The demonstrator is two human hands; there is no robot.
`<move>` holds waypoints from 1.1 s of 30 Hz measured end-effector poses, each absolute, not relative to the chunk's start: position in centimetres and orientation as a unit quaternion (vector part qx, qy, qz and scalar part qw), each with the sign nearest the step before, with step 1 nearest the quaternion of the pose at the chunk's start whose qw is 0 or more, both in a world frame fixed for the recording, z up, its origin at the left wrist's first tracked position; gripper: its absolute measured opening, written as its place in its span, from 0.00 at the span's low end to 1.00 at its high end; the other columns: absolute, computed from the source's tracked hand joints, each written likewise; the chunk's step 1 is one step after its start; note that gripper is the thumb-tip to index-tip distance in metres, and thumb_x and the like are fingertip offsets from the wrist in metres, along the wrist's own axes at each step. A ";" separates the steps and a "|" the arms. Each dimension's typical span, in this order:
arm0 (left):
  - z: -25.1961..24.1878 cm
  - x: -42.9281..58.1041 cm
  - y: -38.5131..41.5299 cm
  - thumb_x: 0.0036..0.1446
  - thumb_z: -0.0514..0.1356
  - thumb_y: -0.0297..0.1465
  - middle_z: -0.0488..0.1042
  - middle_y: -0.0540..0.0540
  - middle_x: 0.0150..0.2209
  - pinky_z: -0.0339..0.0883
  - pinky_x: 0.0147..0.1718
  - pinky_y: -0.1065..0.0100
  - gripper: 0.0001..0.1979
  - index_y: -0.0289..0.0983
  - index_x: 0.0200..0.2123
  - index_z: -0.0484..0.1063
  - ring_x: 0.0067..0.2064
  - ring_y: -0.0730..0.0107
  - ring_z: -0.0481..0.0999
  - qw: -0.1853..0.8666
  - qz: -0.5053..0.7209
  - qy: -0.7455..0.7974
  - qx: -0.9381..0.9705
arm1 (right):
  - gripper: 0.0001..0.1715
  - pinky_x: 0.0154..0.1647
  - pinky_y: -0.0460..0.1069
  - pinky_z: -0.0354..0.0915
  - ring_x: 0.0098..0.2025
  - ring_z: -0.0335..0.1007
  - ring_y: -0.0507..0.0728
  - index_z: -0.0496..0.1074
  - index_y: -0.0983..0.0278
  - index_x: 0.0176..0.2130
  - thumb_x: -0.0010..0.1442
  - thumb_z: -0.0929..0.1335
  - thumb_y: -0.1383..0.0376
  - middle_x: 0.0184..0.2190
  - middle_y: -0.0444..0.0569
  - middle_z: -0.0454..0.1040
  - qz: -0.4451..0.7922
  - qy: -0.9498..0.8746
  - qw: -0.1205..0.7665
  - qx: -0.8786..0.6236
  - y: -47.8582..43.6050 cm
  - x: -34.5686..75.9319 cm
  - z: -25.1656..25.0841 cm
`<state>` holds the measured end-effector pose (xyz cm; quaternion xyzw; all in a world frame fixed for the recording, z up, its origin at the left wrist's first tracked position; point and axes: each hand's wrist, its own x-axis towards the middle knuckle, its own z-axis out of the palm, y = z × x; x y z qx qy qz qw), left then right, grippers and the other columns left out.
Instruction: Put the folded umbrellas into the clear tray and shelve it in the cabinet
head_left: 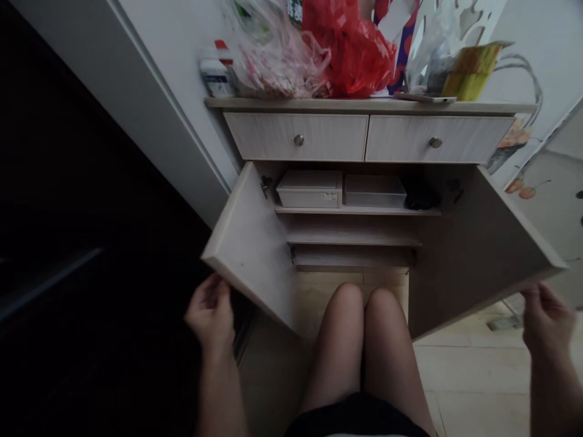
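Note:
I crouch before a low wooden cabinet (pixel 364 106) with both doors swung wide. My left hand (pixel 210 312) hangs just under the outer edge of the left door (pixel 250 249), fingers loosely curled, holding nothing that I can see. My right hand (pixel 546 318) is just below the outer edge of the right door (pixel 478 243), fingers bent and slightly apart, empty. On the top shelf (pixel 355 211) inside stand a white lidded box (pixel 310 188), a grey lidded box (pixel 374 191) and a dark object (pixel 421 197). My bare knees (pixel 364 303) are between the doors.
Two closed drawers with round knobs (pixel 298 140) sit above the doors. The cabinet top carries plastic bags, a red bag (pixel 350 48), a small bottle (pixel 216 76) and a yellow-green bag (pixel 471 70). A dark doorway lies left; pale tiled floor (pixel 473 376) lies right.

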<state>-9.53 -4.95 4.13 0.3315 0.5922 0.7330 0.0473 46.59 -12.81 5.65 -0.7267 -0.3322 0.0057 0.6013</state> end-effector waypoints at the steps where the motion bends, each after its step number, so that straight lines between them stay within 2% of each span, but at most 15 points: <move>1: 3.8 -8.3 -4.6 0.45 0.68 0.42 0.83 0.48 0.37 0.77 0.47 0.49 0.12 0.46 0.35 0.79 0.42 0.52 0.83 0.055 0.725 0.585 0.359 | 0.24 0.44 0.67 0.72 0.48 0.76 0.73 0.78 0.47 0.35 0.51 0.67 0.35 0.36 0.58 0.79 0.019 -0.344 0.604 -0.719 -11.5 46.3 4.5; 3: 3.5 -5.7 -3.5 0.46 0.68 0.42 0.83 0.45 0.35 0.79 0.42 0.55 0.14 0.42 0.35 0.79 0.38 0.56 0.83 0.080 0.707 0.570 0.411 | 0.22 0.52 0.67 0.70 0.48 0.77 0.71 0.77 0.49 0.37 0.52 0.69 0.39 0.38 0.56 0.80 0.046 -0.384 0.608 -0.693 -9.5 45.0 3.3; 5: 3.5 -2.9 -1.9 0.47 0.68 0.43 0.82 0.43 0.34 0.79 0.38 0.60 0.16 0.39 0.36 0.79 0.34 0.60 0.83 0.112 0.685 0.552 0.462 | 0.23 0.55 0.67 0.68 0.46 0.78 0.69 0.77 0.52 0.39 0.55 0.68 0.41 0.38 0.54 0.80 0.072 -0.441 0.603 -0.661 -7.9 42.9 3.1; 9: 4.2 2.6 1.9 0.52 0.67 0.44 0.82 0.43 0.33 0.78 0.33 0.66 0.16 0.38 0.36 0.79 0.31 0.64 0.82 0.166 0.649 0.517 0.534 | 0.25 0.44 0.60 0.73 0.39 0.78 0.63 0.75 0.58 0.41 0.60 0.65 0.42 0.38 0.52 0.80 0.085 -0.501 0.603 -0.615 -3.6 37.2 4.5; 12: 4.8 6.2 5.1 0.55 0.67 0.40 0.82 0.43 0.35 0.77 0.34 0.67 0.12 0.38 0.37 0.79 0.32 0.65 0.82 0.190 0.624 0.505 0.565 | 0.26 0.40 0.55 0.71 0.37 0.76 0.60 0.74 0.61 0.40 0.61 0.64 0.43 0.37 0.52 0.79 0.075 -0.532 0.604 -0.589 0.6 33.7 5.5; 18: 5.5 10.9 10.3 0.58 0.66 0.32 0.83 0.43 0.39 0.75 0.38 0.67 0.06 0.38 0.39 0.79 0.36 0.65 0.83 0.192 0.585 0.529 0.584 | 0.21 0.46 0.53 0.67 0.42 0.74 0.59 0.73 0.62 0.39 0.65 0.61 0.50 0.42 0.53 0.77 0.019 -0.550 0.582 -0.598 7.7 29.9 6.3; 23: 6.3 12.7 12.5 0.60 0.65 0.31 0.82 0.42 0.40 0.72 0.41 0.65 0.05 0.38 0.39 0.79 0.39 0.64 0.82 0.172 0.558 0.550 0.597 | 0.22 0.48 0.55 0.62 0.45 0.71 0.61 0.74 0.61 0.41 0.67 0.59 0.51 0.44 0.54 0.75 -0.020 -0.533 0.543 -0.649 10.9 28.2 6.6; 33: 7.7 14.4 16.3 0.60 0.65 0.31 0.82 0.41 0.42 0.67 0.44 0.66 0.05 0.38 0.40 0.78 0.43 0.63 0.81 0.149 0.504 0.583 0.620 | 0.20 0.51 0.56 0.57 0.47 0.69 0.61 0.74 0.63 0.45 0.69 0.60 0.54 0.47 0.55 0.74 -0.005 -0.526 0.489 -0.697 15.8 27.0 7.4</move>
